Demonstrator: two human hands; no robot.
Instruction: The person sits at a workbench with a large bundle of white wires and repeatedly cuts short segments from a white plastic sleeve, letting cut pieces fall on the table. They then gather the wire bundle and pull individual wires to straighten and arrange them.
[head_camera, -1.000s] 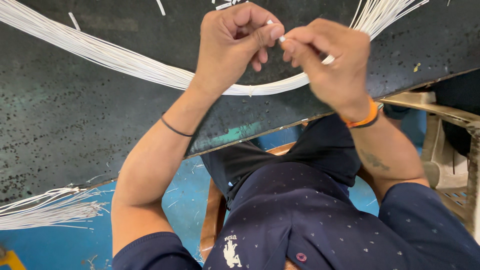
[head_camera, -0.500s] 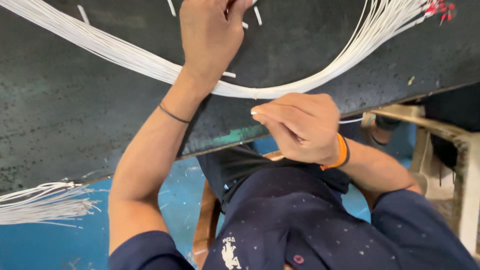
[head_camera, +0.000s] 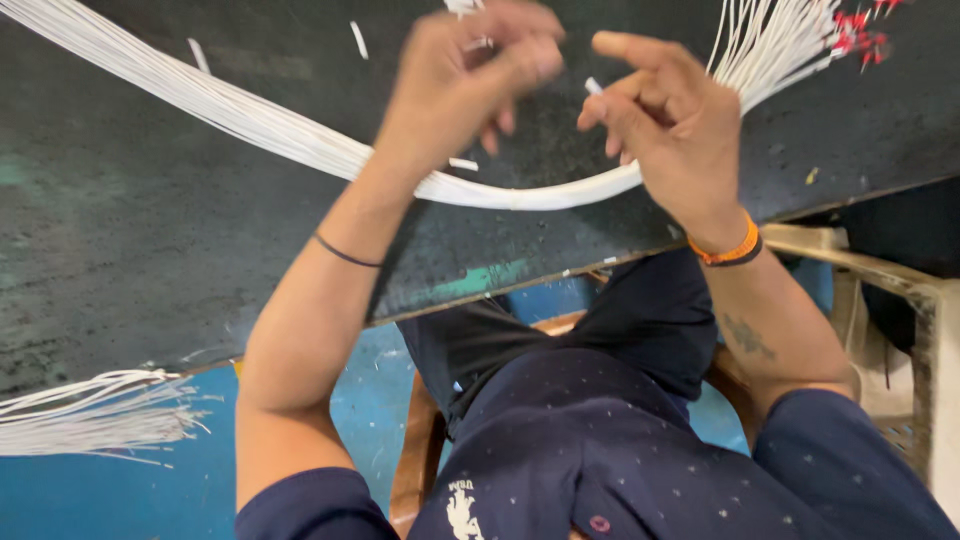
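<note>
My left hand (head_camera: 465, 85) is blurred, fingers pinched on a thin white wire end; right hand (head_camera: 665, 120) pinches a short white bit. White wire bundle (head_camera: 300, 140) lies on the black table (head_camera: 130, 250), curving upper-left to upper-right, red-tipped ends (head_camera: 855, 35) pointing up-right.

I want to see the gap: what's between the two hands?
Head view: between the left hand and right hand lies bare dark tabletop; a small white piece sits at the right fingertips.
</note>
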